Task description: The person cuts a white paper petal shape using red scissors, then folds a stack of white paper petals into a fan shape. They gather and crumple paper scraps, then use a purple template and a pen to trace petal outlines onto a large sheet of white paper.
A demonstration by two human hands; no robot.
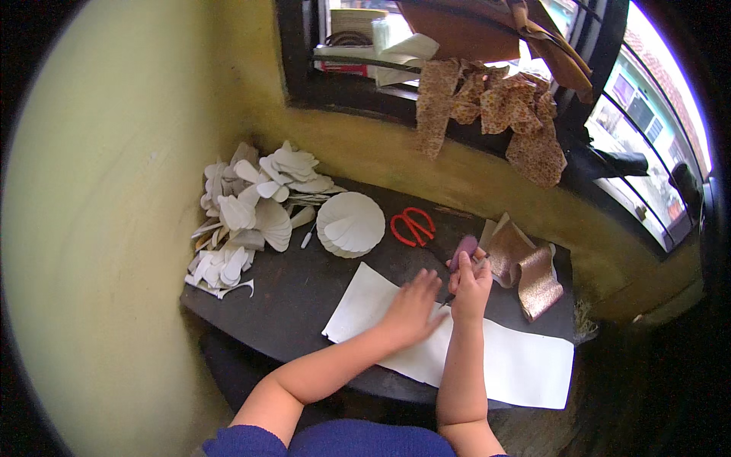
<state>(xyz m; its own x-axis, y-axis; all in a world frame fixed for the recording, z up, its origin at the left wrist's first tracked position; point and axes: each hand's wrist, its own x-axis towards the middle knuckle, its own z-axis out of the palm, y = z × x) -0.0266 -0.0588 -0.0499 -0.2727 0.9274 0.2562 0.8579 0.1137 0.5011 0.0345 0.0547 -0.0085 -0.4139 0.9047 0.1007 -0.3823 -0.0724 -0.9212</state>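
Observation:
A long white sheet point(529, 365) lies across the front of the dark table, its right end reaching the near edge. My left hand point(413, 306) rests on it with fingers stretched out, slightly blurred. Just right of it, my right hand point(470, 288) is raised over the sheet, closed round a flat mauve rounded piece point(465, 248). A thin dark pointed tip point(448, 300) shows beside that hand; what it belongs to is mostly hidden. Beyond my hands lie red-handled scissors point(413, 227). White rounded pieces are fanned into a round stack point(350, 225) to their left.
Many loose white cut pieces point(259, 198) are heaped at the table's left. A small white-handled tool point(307, 240) lies between heap and stack. Curled bronze glittery material point(537, 282) sits at the right. Spotted strips point(510, 107) and a brown sheet point(472, 30) hang at the barred window.

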